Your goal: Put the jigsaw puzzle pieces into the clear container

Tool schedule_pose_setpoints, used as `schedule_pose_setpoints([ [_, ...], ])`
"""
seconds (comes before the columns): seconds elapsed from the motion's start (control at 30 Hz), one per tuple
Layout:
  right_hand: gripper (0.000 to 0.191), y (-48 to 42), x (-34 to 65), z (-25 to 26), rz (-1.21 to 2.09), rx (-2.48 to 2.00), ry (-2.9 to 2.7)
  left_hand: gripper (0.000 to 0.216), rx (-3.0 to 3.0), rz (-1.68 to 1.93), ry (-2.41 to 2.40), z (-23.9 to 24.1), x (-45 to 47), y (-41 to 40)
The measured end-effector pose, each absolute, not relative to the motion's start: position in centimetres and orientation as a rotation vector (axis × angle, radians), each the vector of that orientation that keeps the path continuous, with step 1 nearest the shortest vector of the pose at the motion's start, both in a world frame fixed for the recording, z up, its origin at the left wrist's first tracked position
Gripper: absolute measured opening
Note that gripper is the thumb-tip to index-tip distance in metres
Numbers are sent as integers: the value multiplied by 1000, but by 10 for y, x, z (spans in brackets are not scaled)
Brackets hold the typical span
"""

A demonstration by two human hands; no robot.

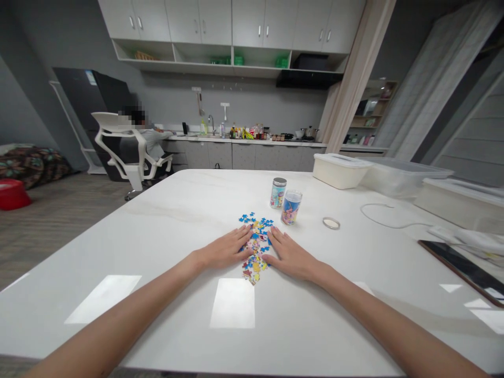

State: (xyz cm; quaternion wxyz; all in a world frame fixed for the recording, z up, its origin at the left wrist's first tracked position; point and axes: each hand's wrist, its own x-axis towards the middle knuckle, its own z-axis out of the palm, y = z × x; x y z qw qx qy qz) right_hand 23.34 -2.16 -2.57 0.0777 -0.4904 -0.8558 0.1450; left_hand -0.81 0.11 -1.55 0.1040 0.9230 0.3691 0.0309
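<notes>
A loose heap of small jigsaw puzzle pieces (256, 268), blue, yellow, pink and brown, lies on the white table (177, 210). My left hand (226, 247) rests flat against the heap's left side, fingers stretched over some pieces. From the right, my right hand (291, 254) lies flat in the same way, its fingertips and thumb touching the pieces. Neither hand grips anything; some pieces are hidden under the fingers. Just behind the heap stand an open clear jar (291, 209) with a colourful picture and a similar jar (278, 193) with its silver lid on.
A round lid (331, 223) lies right of the jars. Farther right are lidded plastic boxes (340, 170), a white cable (388, 226) and a dark tablet-like device (460, 268). A person sits on a white office chair (134, 152) at the back left, near the kitchen counter.
</notes>
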Motion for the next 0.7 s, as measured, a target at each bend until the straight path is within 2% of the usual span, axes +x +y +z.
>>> schedule_pose_setpoints([
  [0.13,93,-23,230,-24,483,-1379,-2583,57,2659,207,1018,-16,0,-4],
  [0.27,72,-18,230,-28,504,-1304,-2513,45,2570,445,930,-18,4,-3],
  [0.4,49,-13,232,-32,489,-1175,-2393,39,2429,603,1079,-16,3,2],
  [0.57,37,-11,234,-32,458,-1071,-2342,25,2227,820,1202,-12,-3,8],
  [0.7,24,-9,236,-33,383,-946,-2353,25,2002,889,1179,-11,-8,12],
])
